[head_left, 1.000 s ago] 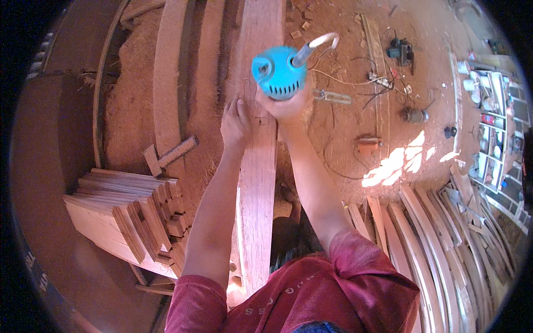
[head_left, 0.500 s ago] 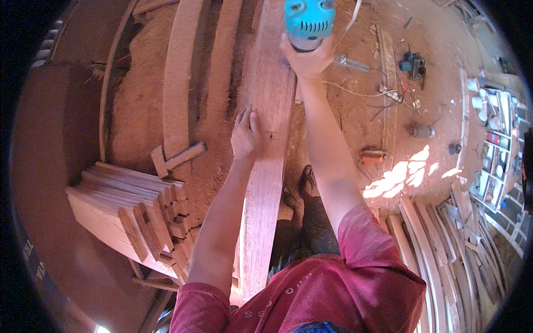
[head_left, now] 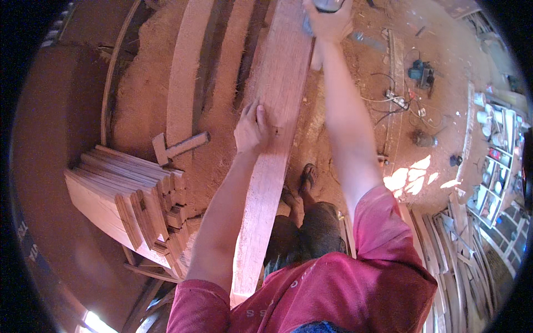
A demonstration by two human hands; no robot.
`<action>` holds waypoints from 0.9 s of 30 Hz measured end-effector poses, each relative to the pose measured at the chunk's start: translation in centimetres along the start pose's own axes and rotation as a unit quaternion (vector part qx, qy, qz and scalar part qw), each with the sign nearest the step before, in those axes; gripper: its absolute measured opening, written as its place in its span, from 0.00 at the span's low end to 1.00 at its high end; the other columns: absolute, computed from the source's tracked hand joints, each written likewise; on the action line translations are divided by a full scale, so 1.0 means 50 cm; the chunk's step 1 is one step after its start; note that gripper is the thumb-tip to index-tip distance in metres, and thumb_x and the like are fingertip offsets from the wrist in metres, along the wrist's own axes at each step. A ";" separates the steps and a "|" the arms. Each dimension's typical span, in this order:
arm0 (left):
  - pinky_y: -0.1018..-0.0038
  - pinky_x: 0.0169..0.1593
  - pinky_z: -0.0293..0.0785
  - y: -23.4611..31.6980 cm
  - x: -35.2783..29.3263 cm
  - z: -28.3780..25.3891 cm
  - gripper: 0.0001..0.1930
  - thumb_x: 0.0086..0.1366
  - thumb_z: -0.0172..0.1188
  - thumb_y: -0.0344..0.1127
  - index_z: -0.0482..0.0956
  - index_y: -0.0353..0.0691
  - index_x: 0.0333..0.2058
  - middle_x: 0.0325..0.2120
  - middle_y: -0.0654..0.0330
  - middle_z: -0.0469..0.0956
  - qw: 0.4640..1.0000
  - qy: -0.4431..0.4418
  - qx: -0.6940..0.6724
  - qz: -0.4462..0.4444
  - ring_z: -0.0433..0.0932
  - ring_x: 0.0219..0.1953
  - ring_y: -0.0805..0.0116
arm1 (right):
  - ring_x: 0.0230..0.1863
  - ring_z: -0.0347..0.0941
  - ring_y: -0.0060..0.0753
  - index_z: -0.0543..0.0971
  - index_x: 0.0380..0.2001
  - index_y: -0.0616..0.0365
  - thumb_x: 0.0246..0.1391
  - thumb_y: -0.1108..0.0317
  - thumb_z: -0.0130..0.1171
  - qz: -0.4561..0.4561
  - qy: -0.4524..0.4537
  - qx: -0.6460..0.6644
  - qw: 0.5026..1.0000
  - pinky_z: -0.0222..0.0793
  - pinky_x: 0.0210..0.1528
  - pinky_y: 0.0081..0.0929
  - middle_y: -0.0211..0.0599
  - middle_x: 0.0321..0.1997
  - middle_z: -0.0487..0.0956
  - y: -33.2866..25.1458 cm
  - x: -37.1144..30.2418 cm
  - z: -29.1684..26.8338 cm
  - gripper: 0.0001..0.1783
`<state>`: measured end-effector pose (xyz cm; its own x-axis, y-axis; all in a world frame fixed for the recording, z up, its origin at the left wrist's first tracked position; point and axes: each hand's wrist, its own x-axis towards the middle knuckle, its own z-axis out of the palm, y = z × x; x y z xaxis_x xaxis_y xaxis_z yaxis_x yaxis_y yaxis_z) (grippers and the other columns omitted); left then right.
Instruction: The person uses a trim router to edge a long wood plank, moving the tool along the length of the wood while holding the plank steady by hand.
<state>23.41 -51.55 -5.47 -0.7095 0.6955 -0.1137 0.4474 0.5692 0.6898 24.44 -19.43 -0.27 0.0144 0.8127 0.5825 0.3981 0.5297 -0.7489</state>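
1. One long wooden plank (head_left: pixel 272 161) runs away from the person's chest toward the top edge, over a sawdust-covered floor (head_left: pixel 139 105).
2. One stack of cut boards (head_left: pixel 127 200) sits to the left; one wooden mallet (head_left: pixel 177 147) lies just beyond it.
3. The left hand (head_left: pixel 254 129) lies flat on the plank's left edge, fingers spread apart.
4. Two curved planks (head_left: pixel 186 83) lie left of the long one.
5. The right hand (head_left: pixel 328 23) is clamped on one power tool (head_left: pixel 325 5) at the plank's far end, mostly cut off by the frame.
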 end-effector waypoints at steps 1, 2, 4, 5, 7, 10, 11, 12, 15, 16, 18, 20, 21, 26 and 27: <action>0.55 0.63 0.71 -0.003 -0.003 -0.005 0.26 0.78 0.41 0.50 0.77 0.38 0.60 0.59 0.42 0.75 1.000 0.003 0.002 -0.005 0.74 0.60 0.41 | 0.43 0.83 0.53 0.74 0.50 0.59 0.35 0.47 0.80 -0.002 -0.014 0.001 1.000 0.78 0.45 0.44 0.50 0.42 0.83 -0.005 -0.051 -0.015 0.43; 0.55 0.63 0.71 -0.012 -0.003 -0.005 0.27 0.78 0.41 0.51 0.77 0.38 0.60 0.59 0.42 0.75 1.000 0.010 0.002 0.004 0.74 0.61 0.41 | 0.43 0.83 0.49 0.72 0.50 0.59 0.34 0.45 0.81 -0.006 -0.024 -0.001 1.000 0.79 0.45 0.40 0.48 0.42 0.83 -0.017 -0.098 -0.040 0.44; 0.54 0.63 0.71 -0.037 -0.002 0.000 0.27 0.78 0.41 0.51 0.77 0.37 0.60 0.59 0.42 0.75 1.000 0.023 0.000 0.020 0.74 0.61 0.41 | 0.47 0.82 0.45 0.72 0.53 0.55 0.37 0.47 0.80 0.092 -0.087 0.023 0.992 0.77 0.49 0.40 0.45 0.44 0.83 -0.093 -0.225 -0.138 0.43; 0.54 0.63 0.70 -0.037 0.002 0.004 0.27 0.78 0.41 0.52 0.76 0.38 0.61 0.60 0.42 0.75 1.000 0.015 0.011 0.017 0.73 0.62 0.41 | 0.46 0.81 0.44 0.72 0.54 0.54 0.37 0.48 0.80 0.078 -0.065 0.061 0.993 0.77 0.50 0.41 0.43 0.45 0.83 -0.105 -0.298 -0.176 0.43; 0.54 0.64 0.70 -0.058 -0.002 -0.002 0.27 0.78 0.41 0.51 0.76 0.38 0.61 0.60 0.42 0.75 1.000 -0.005 0.018 -0.014 0.73 0.62 0.41 | 0.47 0.80 0.42 0.71 0.58 0.52 0.43 0.46 0.77 0.072 -0.167 0.152 0.972 0.77 0.53 0.43 0.39 0.48 0.82 -0.177 -0.391 -0.301 0.42; 0.53 0.63 0.70 -0.034 -0.001 -0.006 0.27 0.79 0.40 0.51 0.75 0.39 0.62 0.59 0.41 0.75 1.000 0.001 -0.008 -0.025 0.74 0.61 0.41 | 0.43 0.81 0.44 0.75 0.55 0.54 0.53 0.44 0.70 0.047 -0.202 0.143 0.968 0.77 0.48 0.45 0.40 0.45 0.82 -0.205 -0.571 -0.447 0.34; 0.53 0.63 0.71 -0.030 -0.004 -0.003 0.27 0.79 0.40 0.51 0.75 0.39 0.62 0.59 0.41 0.75 1.000 0.011 0.000 0.000 0.74 0.61 0.41 | 0.41 0.81 0.46 0.77 0.52 0.55 0.55 0.45 0.68 0.035 -0.163 0.115 0.979 0.78 0.45 0.46 0.41 0.42 0.83 -0.174 -0.674 -0.460 0.30; 0.53 0.63 0.71 -0.020 0.000 0.004 0.27 0.79 0.40 0.51 0.75 0.39 0.62 0.59 0.41 0.75 0.999 0.017 0.002 0.029 0.74 0.61 0.41 | 0.41 0.82 0.47 0.77 0.52 0.56 0.57 0.44 0.66 0.020 -0.119 0.123 0.985 0.78 0.45 0.48 0.43 0.42 0.83 -0.167 -0.696 -0.456 0.30; 0.53 0.62 0.71 -0.035 -0.004 -0.002 0.27 0.79 0.40 0.50 0.75 0.39 0.62 0.58 0.40 0.75 1.000 0.020 0.014 0.018 0.74 0.60 0.40 | 0.43 0.81 0.50 0.74 0.57 0.57 0.62 0.42 0.61 0.045 -0.062 0.229 0.971 0.76 0.49 0.53 0.49 0.47 0.82 -0.155 -0.733 -0.419 0.32; 0.53 0.62 0.71 -0.039 -0.003 -0.002 0.27 0.79 0.40 0.50 0.75 0.39 0.62 0.57 0.40 0.76 0.999 0.023 0.012 0.024 0.74 0.60 0.40 | 0.45 0.80 0.51 0.72 0.59 0.56 0.63 0.41 0.59 0.097 -0.074 0.251 0.960 0.76 0.51 0.55 0.50 0.49 0.81 -0.136 -0.754 -0.411 0.34; 0.54 0.62 0.71 -0.027 -0.001 0.009 0.27 0.79 0.40 0.50 0.75 0.38 0.62 0.57 0.40 0.76 0.999 0.019 0.009 0.040 0.74 0.59 0.39 | 0.47 0.79 0.52 0.69 0.63 0.55 0.64 0.40 0.57 0.193 -0.133 0.212 0.949 0.74 0.53 0.58 0.52 0.51 0.80 -0.039 -0.833 -0.404 0.36; 0.54 0.62 0.71 -0.051 -0.003 0.001 0.27 0.79 0.40 0.50 0.75 0.38 0.62 0.56 0.40 0.76 0.999 0.026 0.012 0.025 0.75 0.59 0.40 | 0.49 0.79 0.53 0.67 0.65 0.54 0.66 0.39 0.55 0.027 -0.084 0.183 0.979 0.73 0.55 0.59 0.52 0.51 0.80 -0.066 -0.724 -0.366 0.36; 0.54 0.62 0.71 -0.045 -0.003 0.000 0.27 0.79 0.40 0.50 0.75 0.38 0.62 0.56 0.40 0.76 1.000 0.023 0.011 0.019 0.75 0.59 0.40 | 0.49 0.79 0.52 0.68 0.64 0.54 0.66 0.39 0.54 -0.011 -0.051 0.212 0.976 0.73 0.55 0.58 0.51 0.50 0.80 -0.076 -0.681 -0.350 0.36; 0.54 0.62 0.71 -0.028 -0.003 -0.002 0.27 0.79 0.41 0.50 0.75 0.37 0.62 0.58 0.40 0.75 1.000 0.006 0.008 0.000 0.74 0.60 0.42 | 0.51 0.78 0.47 0.70 0.60 0.54 0.63 0.42 0.55 0.052 -0.051 0.312 0.947 0.74 0.56 0.52 0.47 0.50 0.80 -0.063 -0.606 -0.304 0.32; 0.54 0.62 0.71 -0.026 -0.001 -0.003 0.27 0.79 0.41 0.50 0.75 0.37 0.62 0.59 0.40 0.75 1.000 0.007 0.006 0.004 0.74 0.61 0.42 | 0.51 0.78 0.46 0.70 0.60 0.54 0.62 0.42 0.56 0.053 -0.065 0.310 0.947 0.74 0.57 0.50 0.45 0.50 0.80 -0.059 -0.589 -0.299 0.32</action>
<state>22.81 -52.40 -6.27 -0.7135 0.6937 -0.0986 0.4591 0.5692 0.6820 36.56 -48.55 -10.50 -0.1047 0.8713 0.4794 -0.2142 0.4510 -0.8664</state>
